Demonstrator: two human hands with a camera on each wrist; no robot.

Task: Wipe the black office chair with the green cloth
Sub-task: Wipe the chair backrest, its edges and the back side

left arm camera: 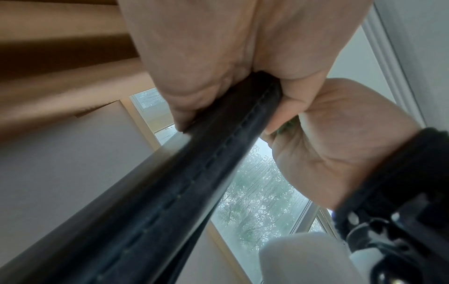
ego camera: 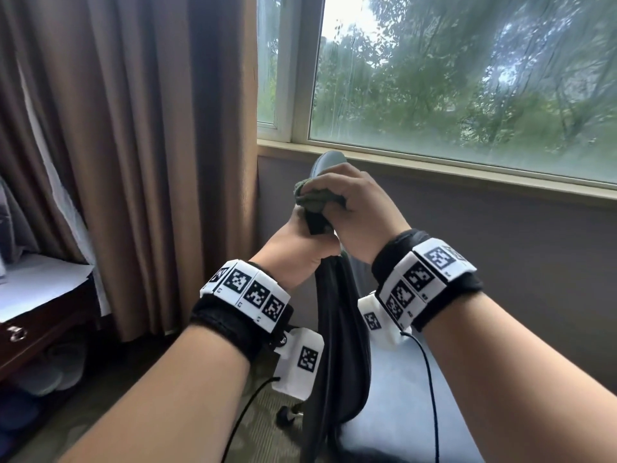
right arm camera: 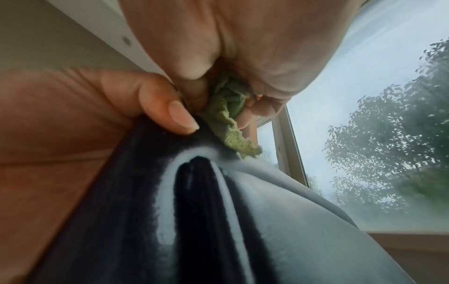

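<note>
The black office chair (ego camera: 337,332) stands edge-on before me, its backrest rising to the window sill. My left hand (ego camera: 300,242) grips the thin stitched edge of the backrest (left arm camera: 213,153) near the top, thumb on one side and fingers on the other. Just above it my right hand (ego camera: 347,202) holds the bunched green cloth (ego camera: 314,195) against the top of the chair's edge. In the right wrist view the cloth (right arm camera: 226,119) spills out of the curled fingers onto the black edge (right arm camera: 136,173).
Brown curtains (ego camera: 133,145) hang at the left beside a large window (ego camera: 467,78) with a sill. A dark wooden desk (ego camera: 40,325) with white paper stands far left, slippers beneath it. A chair caster (ego camera: 287,417) rests on the carpet.
</note>
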